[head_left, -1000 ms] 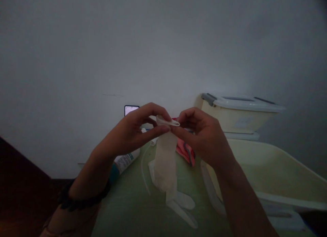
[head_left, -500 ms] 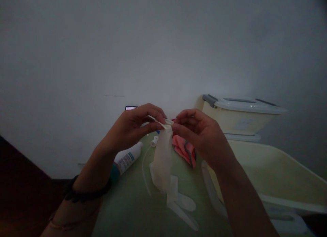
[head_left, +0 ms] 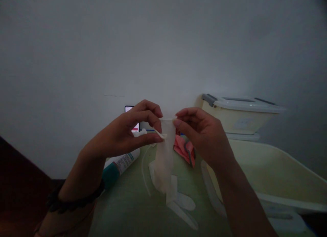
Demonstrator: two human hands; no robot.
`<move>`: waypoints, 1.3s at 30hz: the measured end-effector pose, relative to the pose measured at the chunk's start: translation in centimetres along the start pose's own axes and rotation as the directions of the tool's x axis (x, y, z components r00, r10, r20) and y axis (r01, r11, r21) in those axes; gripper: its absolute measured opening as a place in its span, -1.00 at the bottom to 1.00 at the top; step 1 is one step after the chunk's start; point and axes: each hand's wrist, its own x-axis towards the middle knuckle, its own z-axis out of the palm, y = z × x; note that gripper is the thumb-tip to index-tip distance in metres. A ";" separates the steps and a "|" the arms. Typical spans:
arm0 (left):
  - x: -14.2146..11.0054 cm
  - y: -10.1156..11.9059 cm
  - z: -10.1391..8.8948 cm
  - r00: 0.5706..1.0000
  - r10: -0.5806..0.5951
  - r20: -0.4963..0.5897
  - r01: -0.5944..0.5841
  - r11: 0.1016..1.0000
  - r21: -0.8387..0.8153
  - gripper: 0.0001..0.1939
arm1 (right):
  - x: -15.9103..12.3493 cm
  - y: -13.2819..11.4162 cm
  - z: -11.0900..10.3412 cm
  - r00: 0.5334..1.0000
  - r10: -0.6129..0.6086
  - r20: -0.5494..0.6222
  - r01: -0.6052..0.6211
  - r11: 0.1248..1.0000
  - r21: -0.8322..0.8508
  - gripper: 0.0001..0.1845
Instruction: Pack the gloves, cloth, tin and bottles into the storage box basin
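A thin white disposable glove [head_left: 165,158] hangs by its cuff between my two hands. Thumb and fingers of my left hand [head_left: 130,128] pinch the near side of the cuff, where the rim folds over. My right hand [head_left: 199,128] grips the cuff's right corner between thumb and forefinger. The cuff's mouth stands partly spread between them. Below it, pale glove fingers [head_left: 182,213] stretch to the right over the green table; whether they belong to this glove or a second one, I cannot tell.
A white bottle with a teal end [head_left: 122,163] lies left, near a thin white tube [head_left: 144,169]. Behind are a phone [head_left: 136,128] and a pink cloth [head_left: 184,150]. On the right stand an open cream bin [head_left: 270,150] and a lidded box [head_left: 242,117] by the wall.
My left hand has shifted slightly left and its thumb and fingers have spread, drawing the near cuff edge down and widening the glove's mouth. My right hand has barely moved.
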 end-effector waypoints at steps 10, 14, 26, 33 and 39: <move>0.5 -0.2 0.2 0.998 -0.047 -0.046 0.052 0.992 0.119 -0.91 | -0.4 -0.8 0.0 0.992 -0.047 0.115 0.058 0.993 -0.101 -0.81; 0.6 0.0 0.1 0.996 -0.071 -0.063 0.075 0.994 0.075 -0.92 | -0.3 -0.7 0.0 0.988 -0.079 0.129 0.100 0.982 -0.163 -0.86; 0.6 0.1 0.0 0.994 -0.088 -0.062 0.095 0.988 0.120 -0.93 | -0.6 -1.0 0.3 0.976 -0.164 0.145 0.196 0.950 -0.244 -0.79; 0.3 -0.2 0.1 0.986 -0.155 -0.061 0.152 0.987 -0.049 -0.92 | -0.2 -0.5 -0.1 0.989 -0.121 0.080 0.138 0.957 -0.254 -0.87; 0.3 -0.2 1.2 0.959 -0.215 -0.183 0.144 0.931 -0.337 -0.95 | -0.1 -0.4 -0.1 0.995 -0.014 0.096 0.015 1.000 -0.004 -0.84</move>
